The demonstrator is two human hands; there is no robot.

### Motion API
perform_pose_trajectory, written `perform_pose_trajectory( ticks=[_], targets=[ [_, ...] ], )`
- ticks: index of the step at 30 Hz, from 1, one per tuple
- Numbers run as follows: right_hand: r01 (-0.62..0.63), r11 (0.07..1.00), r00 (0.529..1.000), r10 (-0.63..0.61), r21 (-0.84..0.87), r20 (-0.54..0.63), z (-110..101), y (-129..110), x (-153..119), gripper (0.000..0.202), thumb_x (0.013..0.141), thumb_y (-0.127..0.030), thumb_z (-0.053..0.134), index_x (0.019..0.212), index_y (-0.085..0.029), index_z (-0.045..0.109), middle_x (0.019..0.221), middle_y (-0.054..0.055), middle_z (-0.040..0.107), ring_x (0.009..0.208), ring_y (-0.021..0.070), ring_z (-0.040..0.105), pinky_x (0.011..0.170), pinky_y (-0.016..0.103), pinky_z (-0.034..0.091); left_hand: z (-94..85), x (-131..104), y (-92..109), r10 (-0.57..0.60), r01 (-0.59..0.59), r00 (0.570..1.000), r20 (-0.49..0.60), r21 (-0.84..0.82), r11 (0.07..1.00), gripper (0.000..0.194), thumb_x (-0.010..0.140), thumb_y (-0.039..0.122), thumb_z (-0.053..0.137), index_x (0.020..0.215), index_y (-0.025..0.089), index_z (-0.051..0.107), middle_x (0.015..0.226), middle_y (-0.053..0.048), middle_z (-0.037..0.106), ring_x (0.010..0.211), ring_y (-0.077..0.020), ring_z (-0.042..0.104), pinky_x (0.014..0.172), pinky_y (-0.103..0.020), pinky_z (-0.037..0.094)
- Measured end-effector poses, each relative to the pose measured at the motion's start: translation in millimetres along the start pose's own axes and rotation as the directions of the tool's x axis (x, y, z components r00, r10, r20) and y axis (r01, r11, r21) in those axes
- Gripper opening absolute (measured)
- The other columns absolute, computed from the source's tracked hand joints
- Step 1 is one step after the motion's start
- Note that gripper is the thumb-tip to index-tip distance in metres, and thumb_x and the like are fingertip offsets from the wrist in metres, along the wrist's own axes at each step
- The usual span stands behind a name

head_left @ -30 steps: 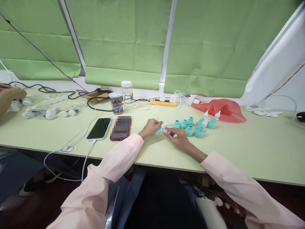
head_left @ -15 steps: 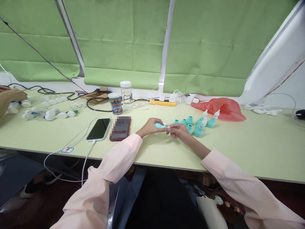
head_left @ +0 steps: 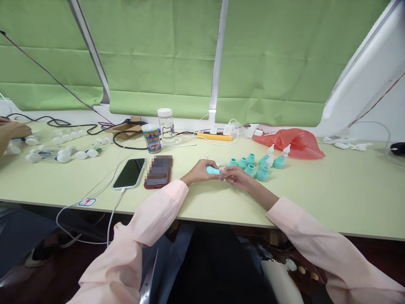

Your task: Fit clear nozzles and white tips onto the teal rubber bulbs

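Observation:
My left hand (head_left: pixel 201 170) is wrapped round a teal bulb (head_left: pixel 212 170) above the table. Its fingertips meet those of my right hand (head_left: pixel 236 175), which pinches a small whitish piece at the bulb's right end; the fingers partly hide it. Just beyond my right hand stand several open teal bulbs (head_left: pixel 250 159). To their right are teal bulbs with white pointed tips (head_left: pixel 279 161). Small clear-white pieces (head_left: pixel 221 163) lie behind my hands.
Two phones, one black-screened (head_left: pixel 129 173) and one in a red case (head_left: pixel 158 172), lie left of my hands. Behind stand a printed tub (head_left: pixel 152 138) and a clear jar (head_left: pixel 166 125). A red bag (head_left: pixel 292 143) is back right. Another person's hand (head_left: pixel 12 131) is far left among white-capped items.
Both hands have stayed close together, and my left hand has tilted slightly with the teal bulb. The whole view has shifted a little.

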State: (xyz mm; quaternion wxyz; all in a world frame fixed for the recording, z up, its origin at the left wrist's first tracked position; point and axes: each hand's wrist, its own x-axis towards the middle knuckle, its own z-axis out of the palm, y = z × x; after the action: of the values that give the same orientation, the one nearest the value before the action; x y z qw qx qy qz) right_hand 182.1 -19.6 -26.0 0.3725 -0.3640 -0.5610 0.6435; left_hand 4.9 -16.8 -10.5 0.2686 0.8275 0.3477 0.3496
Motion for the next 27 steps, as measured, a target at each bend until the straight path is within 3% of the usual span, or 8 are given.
perform_pose_trajectory(
  ticks=[4,8,12,15,17,20,23,27],
  targets=[
    [0.041,0.999,0.998,-0.04,0.022,-0.044,6.9,-1.8,-0.3,0.022,0.056,-0.031,0.067,0.059,-0.012,0.055,0.056,0.001,0.058,0.036,0.0013,0.034,0.032,0.017,0.021,2.8,1.1,3.1,-0.004,0.001,0.998,-0.069,-0.048,0.999,0.032,0.056,0.039,0.063,0.071,0.011,0.058,0.07,-0.002,0.057,0.066,-0.0108,0.05,0.062,-0.02,0.038],
    [0.202,0.974,0.958,-0.174,0.107,-0.228,17.7,-6.2,2.6,0.023,0.056,-0.032,0.068,0.064,-0.015,0.054,0.051,-0.003,0.053,0.04,0.0034,0.04,0.036,0.017,0.028,3.7,4.2,9.5,-0.016,-0.02,0.991,-0.133,-0.266,0.964,0.028,0.064,0.033,0.054,0.084,0.013,0.053,0.075,-0.002,0.055,0.065,-0.0098,0.05,0.058,-0.02,0.039],
    [0.264,0.959,0.934,-0.226,0.106,-0.278,21.2,-7.9,5.1,0.026,0.056,-0.034,0.068,0.073,-0.017,0.057,0.055,-0.003,0.053,0.044,0.0048,0.044,0.042,0.019,0.034,0.5,6.2,10.9,-0.102,0.064,0.994,-0.048,-0.508,0.859,0.032,0.068,0.024,0.04,0.099,0.017,0.042,0.079,-0.001,0.052,0.059,-0.009,0.05,0.054,-0.02,0.04],
    [0.305,0.952,0.905,-0.291,-0.003,-0.312,19.0,-7.9,4.7,0.026,0.058,-0.038,0.065,0.073,-0.018,0.06,0.06,-0.002,0.052,0.049,0.0066,0.046,0.048,0.022,0.039,-4.3,7.4,9.3,-0.161,0.143,0.987,0.013,-0.526,0.838,0.033,0.07,0.023,0.032,0.102,0.02,0.038,0.084,-0.002,0.053,0.066,-0.0101,0.052,0.058,-0.022,0.043],
    [0.36,0.927,0.854,-0.373,-0.106,-0.364,17.1,-8.5,3.4,0.025,0.059,-0.039,0.064,0.071,-0.018,0.061,0.062,-0.001,0.052,0.051,0.0079,0.046,0.05,0.024,0.04,-9.0,8.3,7.0,-0.18,0.137,0.982,-0.062,-0.424,0.895,0.032,0.071,0.024,0.032,0.102,0.019,0.04,0.089,-0.003,0.053,0.074,-0.0108,0.051,0.064,-0.023,0.042],
    [0.421,0.879,0.767,-0.476,-0.222,-0.431,14.7,-10.5,1.0,0.024,0.06,-0.04,0.063,0.07,-0.018,0.061,0.065,0.0,0.054,0.054,0.0099,0.047,0.053,0.025,0.042,-16.4,8.8,-0.6,-0.092,0.082,0.966,-0.243,-0.053,0.995,0.03,0.071,0.021,0.037,0.099,0.017,0.047,0.094,-0.005,0.053,0.084,-0.013,0.048,0.074,-0.027,0.04],
    [0.466,0.846,0.714,-0.533,-0.261,-0.455,13.3,-12.5,-0.9,0.023,0.062,-0.039,0.061,0.073,-0.018,0.06,0.075,0.002,0.056,0.067,0.0132,0.052,0.06,0.026,0.044,-18.6,8.1,-12.0,0.037,0.024,0.981,-0.189,0.311,0.95,0.03,0.071,0.018,0.04,0.097,0.017,0.054,0.095,-0.005,0.053,0.088,-0.0155,0.046,0.083,-0.032,0.035],
    [0.445,0.874,0.797,-0.486,-0.195,-0.36,13.8,-13.9,-2.4,0.029,0.067,-0.042,0.055,0.082,-0.018,0.056,0.083,0.005,0.058,0.072,0.0158,0.055,0.062,0.028,0.046,-12.5,6.2,-21.6,0.039,-0.044,0.999,0.021,0.518,0.854,0.037,0.071,0.014,0.039,0.106,0.019,0.052,0.1,-0.006,0.052,0.094,-0.018,0.043,0.084,-0.034,0.034]
  ],
)
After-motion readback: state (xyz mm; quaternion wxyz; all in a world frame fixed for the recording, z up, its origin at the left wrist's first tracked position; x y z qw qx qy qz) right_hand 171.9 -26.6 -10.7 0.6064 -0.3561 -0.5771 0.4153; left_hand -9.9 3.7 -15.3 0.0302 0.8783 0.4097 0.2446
